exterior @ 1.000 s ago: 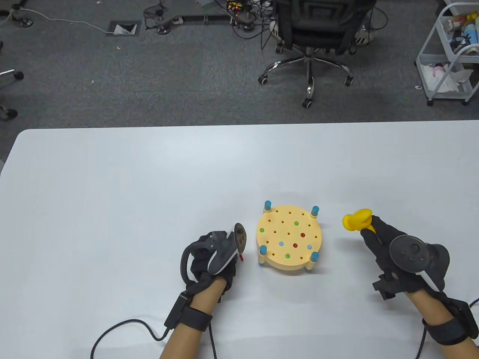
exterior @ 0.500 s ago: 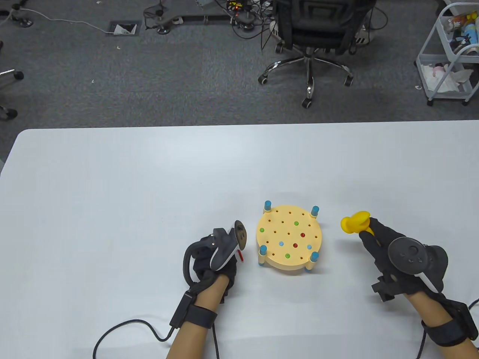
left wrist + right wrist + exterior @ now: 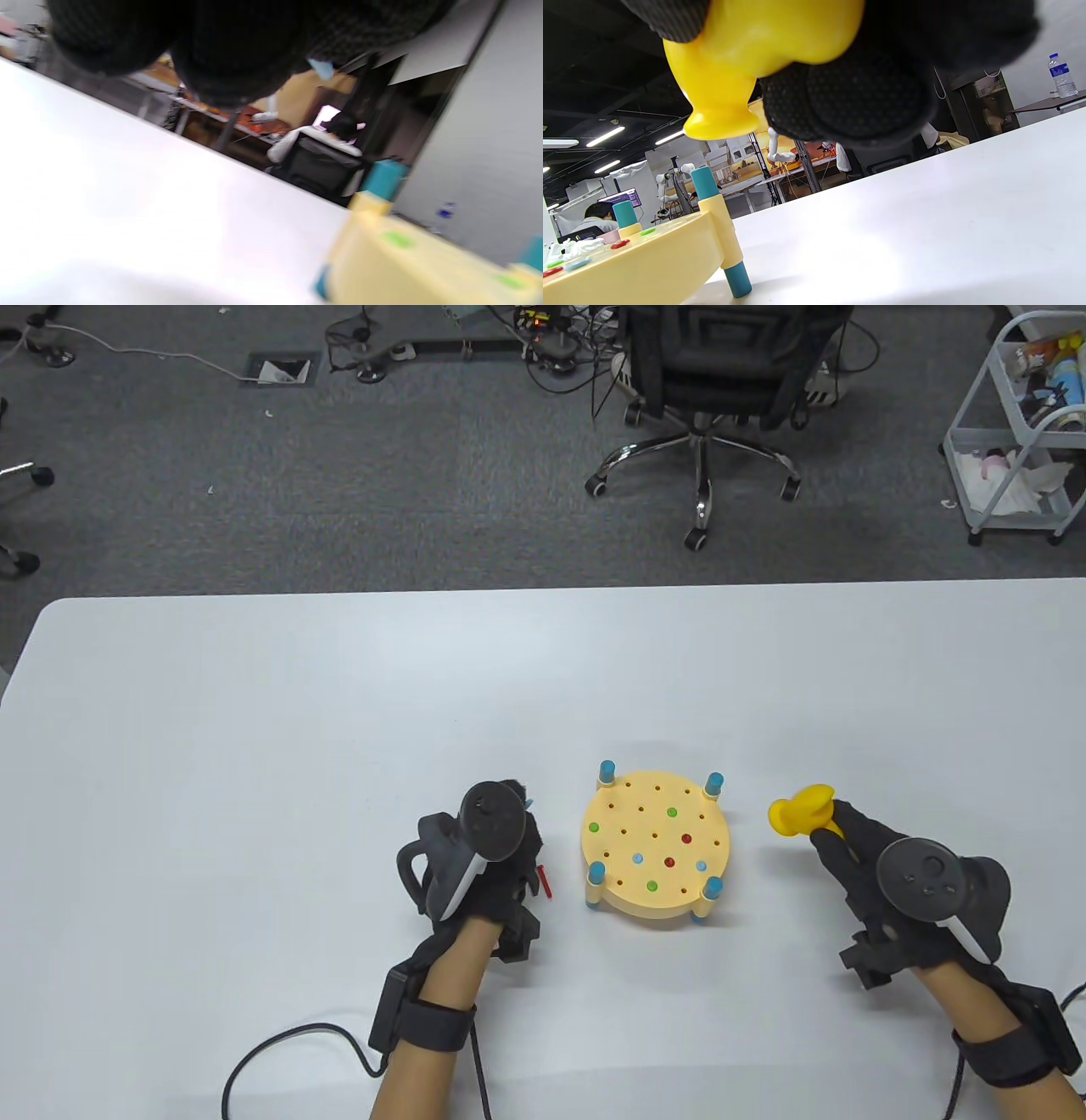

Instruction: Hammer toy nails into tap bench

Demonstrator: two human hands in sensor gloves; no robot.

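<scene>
**Nail in hand, hammer ready — next comes the placing**

Your round, pale-yellow plastic tap bench stands on its blue legs on the white surface, between your two hands, with several red, green and blue nail heads already sunk flush in its top and many holes bare. Your right hand is wrapped around the handle of the yellow toy hammer, whose head hangs just beside the bench's right rim, off the top. Your left hand sits just left of the bench with a small red toy nail sticking out near its fingers; it looks pinched there, though the fingers themselves are hidden under the tracker, and the blurred left wrist view does not settle it.

This reads as the step of bringing a fresh nail to a hole. The next move calls for carrying the nail over a bare hole and standing it upright before you swing.

Against a second ago, your left hand has rolled over — the tracker now faces up — and the hammer has drifted slightly towards the bench.
</scene>
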